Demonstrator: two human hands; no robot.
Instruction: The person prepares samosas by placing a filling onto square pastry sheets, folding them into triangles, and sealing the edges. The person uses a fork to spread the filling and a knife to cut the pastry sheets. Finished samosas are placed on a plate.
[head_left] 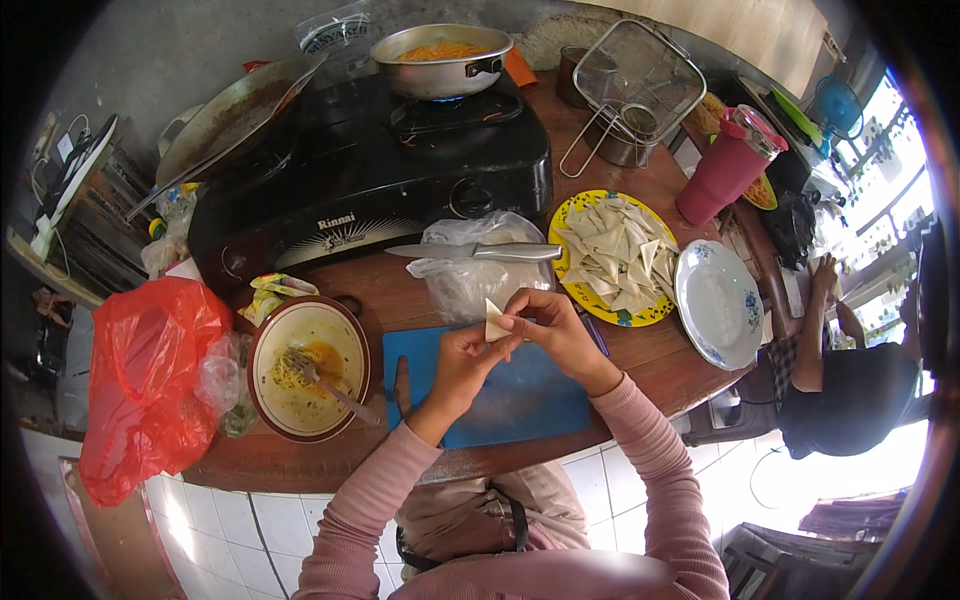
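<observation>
While my left hand [460,366] and right hand [556,338] pinch a folded pastry wrapper [494,320] between fingertips above the blue mat [545,408], it could, I judge, tear if I squeeze too hard, or unfold if one edge slips.

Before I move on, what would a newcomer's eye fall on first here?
Likely the red plastic bag on the left, then the yellow plate heaped with pale triangles, right of centre. In the middle, the left hand and right hand hold a pale folded piece. On the black stove, a metal pan sits over a blue flame.
</observation>
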